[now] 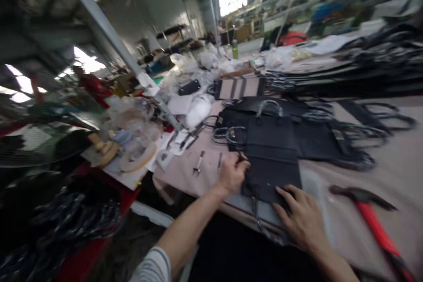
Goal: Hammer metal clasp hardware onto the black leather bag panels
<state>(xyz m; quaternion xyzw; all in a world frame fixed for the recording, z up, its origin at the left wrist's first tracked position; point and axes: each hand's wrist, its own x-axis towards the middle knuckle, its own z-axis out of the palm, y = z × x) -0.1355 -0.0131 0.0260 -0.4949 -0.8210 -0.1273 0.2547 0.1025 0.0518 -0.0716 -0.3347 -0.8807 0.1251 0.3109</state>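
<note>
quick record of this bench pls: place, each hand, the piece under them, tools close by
place: workshop table, beige top, picture blurred
left hand: fingers curled at the left edge of the black panel; a firm grip cannot be told
right hand: open, palm down on the panel's near end
black panel: lies flat, overlapping other black bag parts behind it
hammer: red handle, lies right of the right hand, untouched
metal tool: lies left of the left hand, untouched

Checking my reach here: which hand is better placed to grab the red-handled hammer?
Probably the right hand: it lies flat on the black panel, next to the hammer; the left hand grips the panel's opposite edge.
</note>
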